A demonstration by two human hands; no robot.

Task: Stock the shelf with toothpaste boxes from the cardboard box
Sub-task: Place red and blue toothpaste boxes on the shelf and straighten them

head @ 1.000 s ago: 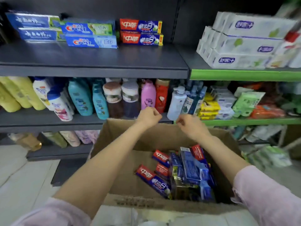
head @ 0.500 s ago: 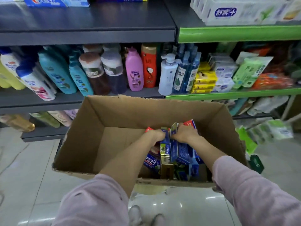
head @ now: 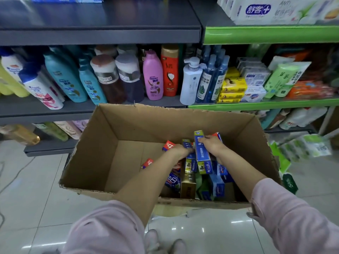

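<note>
- Since 0.5 s ago: right hand [head: 212, 146] has raised a blue toothpaste box [head: 201, 150], grasped upright, frame centre.
- Left hand [head: 180, 150] among boxes; grip not discernible.
- Cardboard box [head: 113, 143] on floor [head: 27, 180], below shelf [head: 100, 32].

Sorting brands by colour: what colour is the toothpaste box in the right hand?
Blue toothpaste box with a yellow-green end, gripped by the right hand; head view.
</note>
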